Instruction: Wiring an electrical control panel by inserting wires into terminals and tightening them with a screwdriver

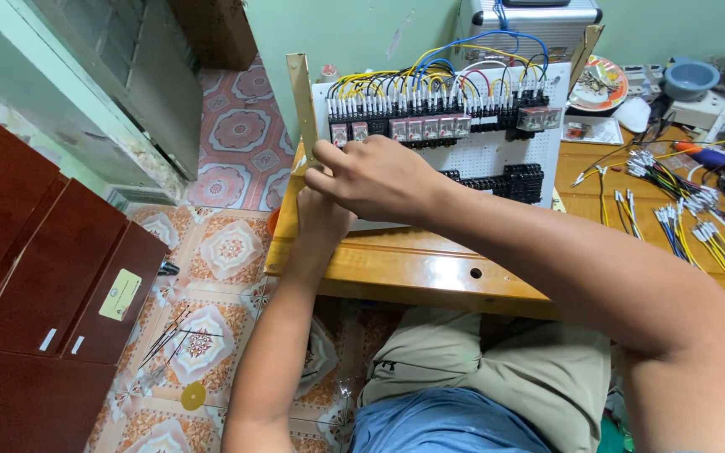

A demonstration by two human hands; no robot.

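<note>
relay panel (480, 155) stood tilted on the counter (430, 268); your right hand (371, 178) and left hand (322, 220) had fingers closed on its left frame rail (302, 101), and a slip could have toppled it.

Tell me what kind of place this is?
Probably a small home electrical workshop: a white panel packed with relays and coloured wiring stands on a wooden bench, loose cut wires lie beside it, and the floor tiles are patterned like a house's.

The right hand (375, 176) hides the left hand's (322, 220) fingers and grasp.
</note>
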